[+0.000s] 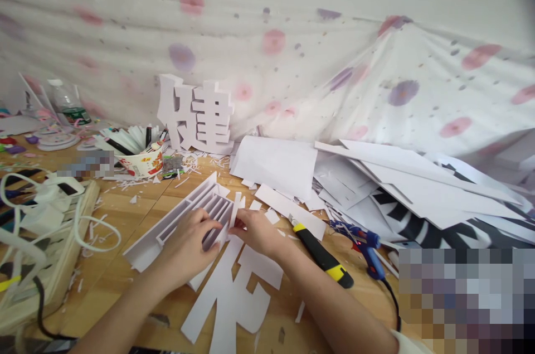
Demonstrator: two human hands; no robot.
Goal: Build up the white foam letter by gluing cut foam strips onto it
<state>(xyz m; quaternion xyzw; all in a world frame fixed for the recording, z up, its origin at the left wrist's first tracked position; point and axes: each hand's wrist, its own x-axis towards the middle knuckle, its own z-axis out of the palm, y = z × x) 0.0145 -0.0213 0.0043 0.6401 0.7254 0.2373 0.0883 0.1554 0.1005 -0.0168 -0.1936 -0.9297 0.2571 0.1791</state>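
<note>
In the middle of the wooden table lies a white foam-board letter piece (184, 206) with raised walls and narrow slots. My left hand (194, 242) grips its near part, thumb and fingers curled round the edge. At its right end my right hand (254, 231) pinches a narrow white foam-board strip (235, 209) that stands against the piece. Under and in front of the hands is a flat white cut-out character (229, 292). To the right rest a black and yellow utility knife (321, 253) and a blue hot glue gun (368, 245).
A finished white raised character (196, 114) stands at the back. A paper bowl (142, 163) of markers is left of it. A power strip (62, 265) with white cables lies at left, and stacked foam sheets (418, 181) at right. White scraps litter the table (112, 237).
</note>
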